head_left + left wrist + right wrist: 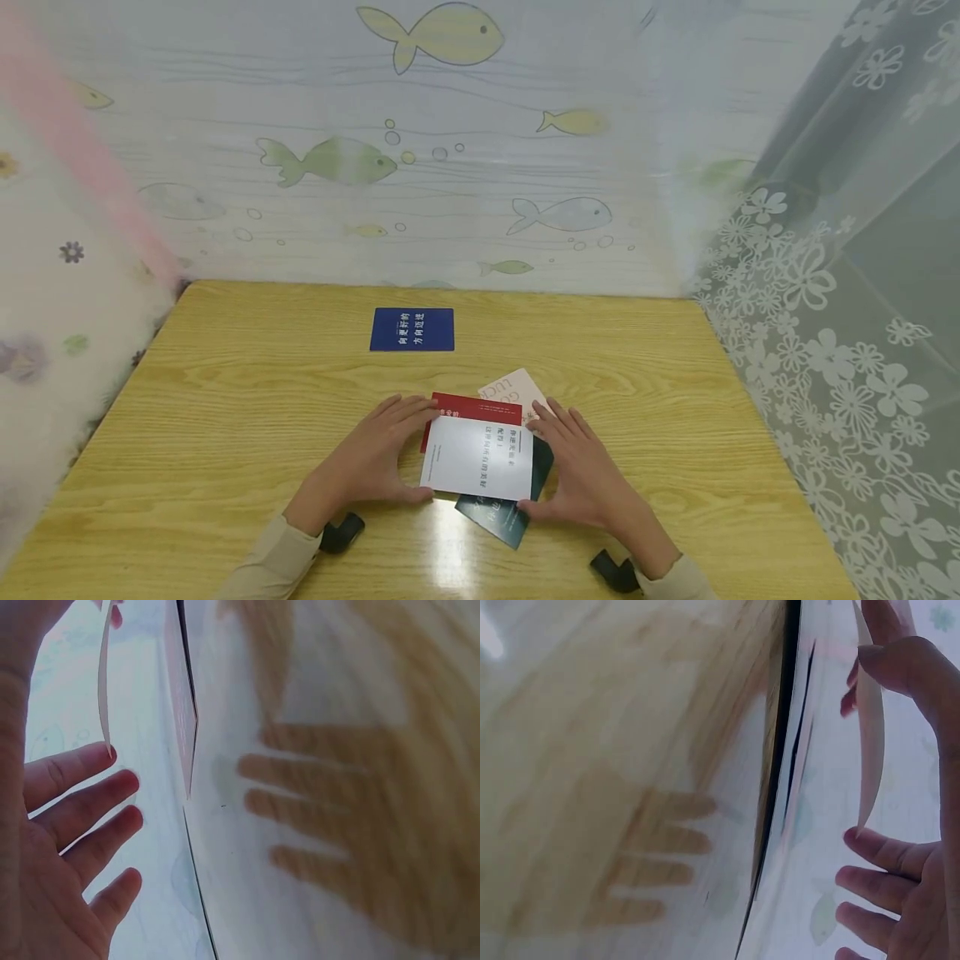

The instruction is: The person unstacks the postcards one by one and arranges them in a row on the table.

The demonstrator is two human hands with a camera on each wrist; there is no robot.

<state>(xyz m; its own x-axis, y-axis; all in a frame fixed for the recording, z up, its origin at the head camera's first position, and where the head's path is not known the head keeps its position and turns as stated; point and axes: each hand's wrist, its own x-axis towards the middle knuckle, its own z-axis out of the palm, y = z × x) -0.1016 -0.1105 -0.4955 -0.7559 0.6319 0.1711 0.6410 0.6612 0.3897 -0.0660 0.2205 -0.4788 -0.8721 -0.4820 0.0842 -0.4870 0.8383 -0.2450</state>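
Observation:
A small pile of cards lies on the wooden table [225, 417] in front of me. A white card [480, 457] with printed text is on top. Under it show a red card [474, 409], a cream card [517, 388] and a dark green card [501, 512]. My left hand [386, 450] lies with straight fingers along the white card's left edge, thumb at its near corner. My right hand [573, 458] mirrors it on the right edge. In the wrist views the white card [105, 682] [866, 735] bows slightly between thumb and fingers of the left hand [75, 825] and of the right hand [900, 885].
A blue card [411, 329] with white lettering lies alone toward the table's far edge. A fish-patterned curtain [450, 150] hangs behind the table, a floral lace curtain [825, 333] along the right side, and another curtain [52, 292] on the left.

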